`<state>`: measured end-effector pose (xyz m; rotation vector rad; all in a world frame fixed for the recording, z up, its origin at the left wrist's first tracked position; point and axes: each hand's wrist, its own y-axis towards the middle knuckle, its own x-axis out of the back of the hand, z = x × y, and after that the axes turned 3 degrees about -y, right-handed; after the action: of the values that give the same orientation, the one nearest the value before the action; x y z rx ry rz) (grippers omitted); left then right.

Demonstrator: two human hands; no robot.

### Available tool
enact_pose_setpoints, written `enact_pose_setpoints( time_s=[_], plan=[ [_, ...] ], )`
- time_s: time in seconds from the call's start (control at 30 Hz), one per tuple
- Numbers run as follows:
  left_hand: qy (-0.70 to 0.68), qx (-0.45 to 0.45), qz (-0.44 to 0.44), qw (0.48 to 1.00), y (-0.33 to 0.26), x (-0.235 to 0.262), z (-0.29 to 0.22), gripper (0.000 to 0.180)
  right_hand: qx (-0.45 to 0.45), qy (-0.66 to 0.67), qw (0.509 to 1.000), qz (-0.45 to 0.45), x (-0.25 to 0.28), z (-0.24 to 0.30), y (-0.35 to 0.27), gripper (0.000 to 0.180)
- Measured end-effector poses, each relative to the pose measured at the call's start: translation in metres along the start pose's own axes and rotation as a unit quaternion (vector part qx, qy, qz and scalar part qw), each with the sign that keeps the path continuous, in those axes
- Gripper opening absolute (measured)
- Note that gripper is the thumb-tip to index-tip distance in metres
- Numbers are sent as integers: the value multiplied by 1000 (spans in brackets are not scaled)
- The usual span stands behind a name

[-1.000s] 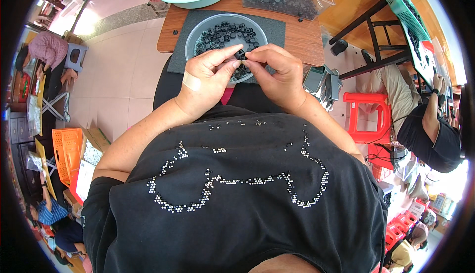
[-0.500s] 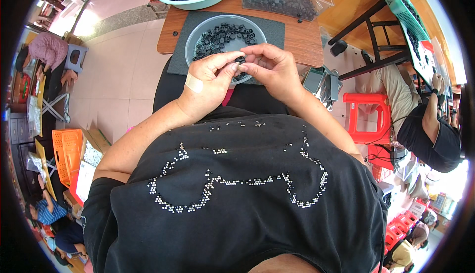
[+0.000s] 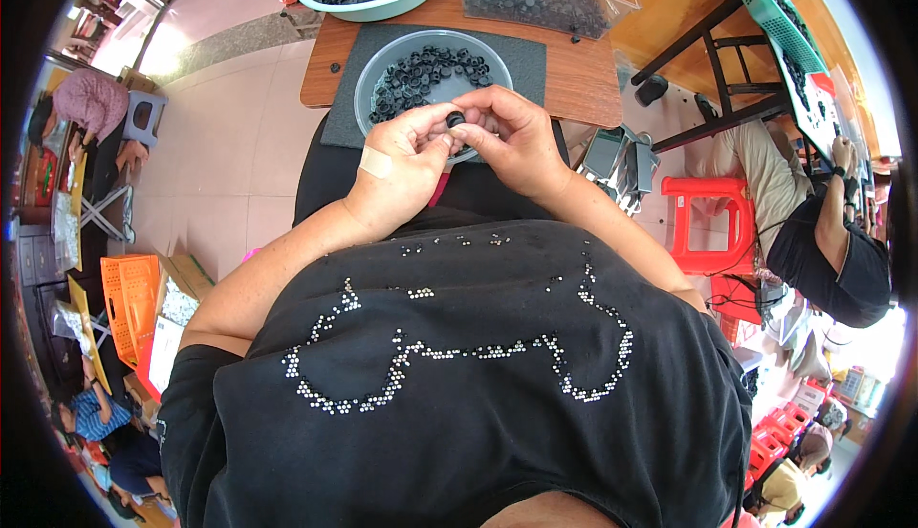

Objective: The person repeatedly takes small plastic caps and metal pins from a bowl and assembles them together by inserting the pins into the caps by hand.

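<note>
A small round black part (image 3: 455,120), like a cap or ring, is pinched between both my hands over the near rim of a grey bowl (image 3: 366,74). My left hand (image 3: 402,150), with a beige plaster below the thumb, grips it from the left. From the right, the thumb and fingertips of my right hand (image 3: 516,141) close on the same part. Many similar black parts (image 3: 421,78) lie loose in the bowl. The bowl stands on a dark grey mat (image 3: 531,69) on the wooden table. My hands hide the bowl's near side.
Behind the bowl stand a pale green basin (image 3: 378,10) heaped with black parts and a clear plastic box (image 3: 545,2) of them. A red stool (image 3: 710,188) and a seated person (image 3: 832,251) are on the right. An orange crate (image 3: 129,289) stands at left.
My hands have shifted slightly to the left, with the fingers turned so that more of the black part shows between them. The bowl's contents look the same.
</note>
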<state>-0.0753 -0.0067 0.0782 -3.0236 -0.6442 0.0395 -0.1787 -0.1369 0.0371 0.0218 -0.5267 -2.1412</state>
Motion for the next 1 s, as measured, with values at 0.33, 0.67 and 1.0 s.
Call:
enact_pose_setpoints(
  time_s=[0.33, 0.67, 1.0],
  plan=[
    [-22, -62, 4, 998, 8, 2, 19, 39, 92, -135, 985, -56, 1, 6, 2, 26],
    [-25, 43, 3, 999, 29, 39, 35, 46, -235, 11, 967, 101, 18, -21, 15, 13],
    [-59, 116, -95, 987, 41, 66, 51, 33, 52, -204, 953, -217, 101, -49, 141, 21]
  ],
)
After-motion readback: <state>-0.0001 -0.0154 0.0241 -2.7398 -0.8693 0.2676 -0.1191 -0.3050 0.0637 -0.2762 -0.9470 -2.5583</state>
